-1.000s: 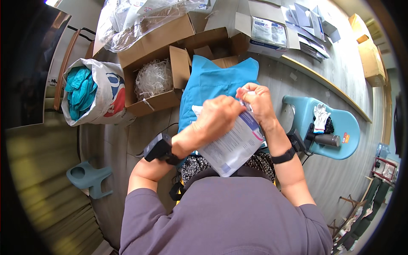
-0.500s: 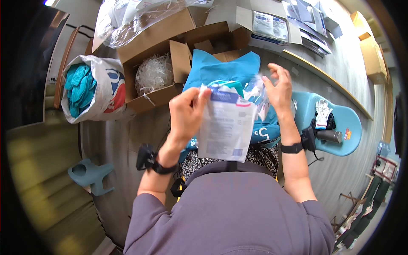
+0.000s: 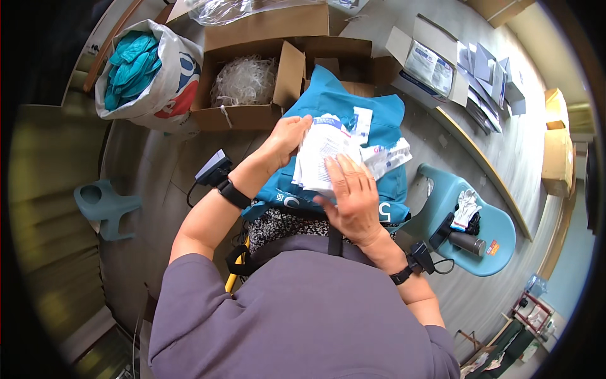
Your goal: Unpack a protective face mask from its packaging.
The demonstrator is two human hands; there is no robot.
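A white printed packet point(image 3: 320, 151) with a blue band lies among similar white packets on a teal bag point(image 3: 385, 117) over my lap. My left hand point(image 3: 285, 140) pinches its upper left edge between thumb and fingers. Flat across the lower right of the packet rests my right hand point(image 3: 356, 199), its fingers stretched out. Another white packet point(image 3: 385, 158) sticks out at the right, and a small narrow white one point(image 3: 361, 125) stands just above. How many packets are stacked under my hands is hidden.
Ahead is an open cardboard box point(image 3: 240, 117) with clear stringy plastic. A white bag point(image 3: 167, 95) of teal cloth stands left of it. Back right, an open carton point(image 3: 454, 95) holds packets. A blue stool point(image 3: 499, 252) at right carries gloves point(image 3: 467, 208) and a dark cylinder point(image 3: 467, 243).
The packet held upright has come down onto the teal bag. My right hand has moved from the right side, near clear plastic, onto the packet. The whole view has shifted.
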